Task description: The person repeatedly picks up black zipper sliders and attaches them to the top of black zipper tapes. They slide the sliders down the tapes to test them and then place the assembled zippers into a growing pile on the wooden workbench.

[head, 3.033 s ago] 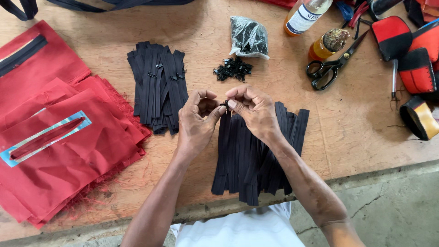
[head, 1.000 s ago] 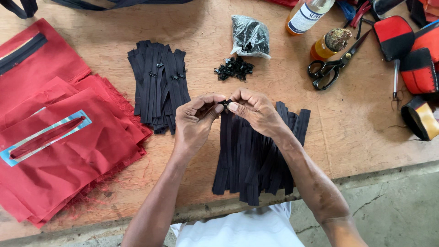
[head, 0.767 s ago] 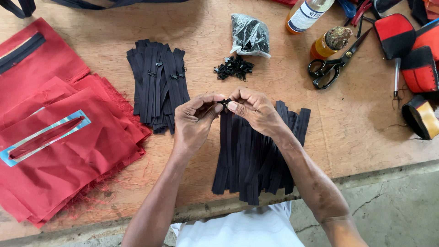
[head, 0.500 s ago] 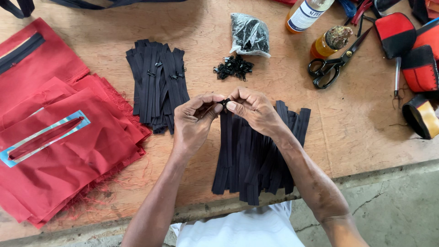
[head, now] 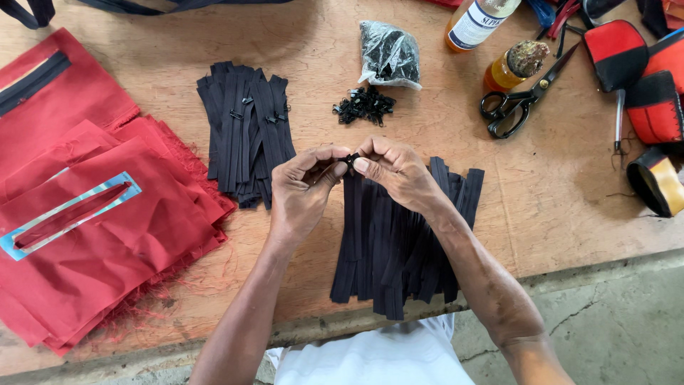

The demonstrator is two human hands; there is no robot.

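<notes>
Both thumbs and forefingers pinch together around a small black slider (head: 350,158) at the top end of 1 zipper strip (head: 352,214) — the left hand (head: 303,192) grips from the left, the right hand (head: 392,173) from the right, fingertips almost touching. The strip hangs down from the pinch over a pile of bare strips (head: 406,242) lying under the wrists near the table's front edge. Beyond the left hand sits a second pile (head: 246,132), and several strips there show sliders fitted, so I judge that part done and the near pile left to do. A loose heap of sliders (head: 365,105) and a plastic bag of them (head: 388,53) lie just past the hands. The surface is a worn plywood table (head: 570,192) — red fabric panels (head: 92,214) on the left, scissors (head: 516,107), bottles (head: 491,43) and tape (head: 659,182) on the right — with concrete floor (head: 613,321) below.
</notes>
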